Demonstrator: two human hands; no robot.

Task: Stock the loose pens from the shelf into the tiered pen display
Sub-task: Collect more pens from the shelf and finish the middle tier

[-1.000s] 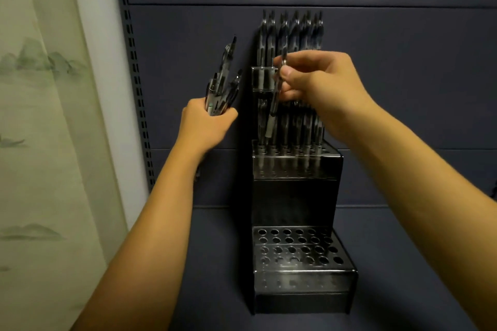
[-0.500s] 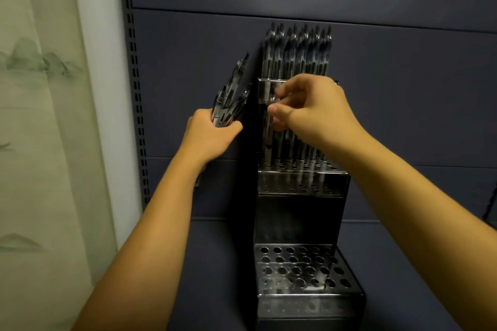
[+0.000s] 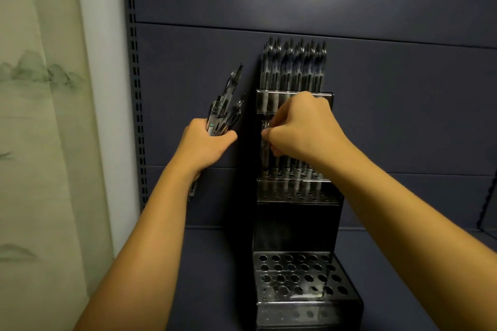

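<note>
Held a bunch of loose pens (image 3: 225,107) tight in the left hand (image 3: 207,142), just left of the tiered pen display (image 3: 297,191). Pinched one pen (image 3: 265,153) with the right hand (image 3: 304,131), thumb and fingers curled round it, at the left end of the middle step. Stood up in rows on the top and middle steps: more pens (image 3: 294,67). Showed only open holes on the bottom step (image 3: 298,277). Blocked part of the middle row with the right hand. Stood on a dark shelf (image 3: 403,277), backed by a dark wall panel (image 3: 403,115). Hung at the far left: a pale curtain (image 3: 40,142).
</note>
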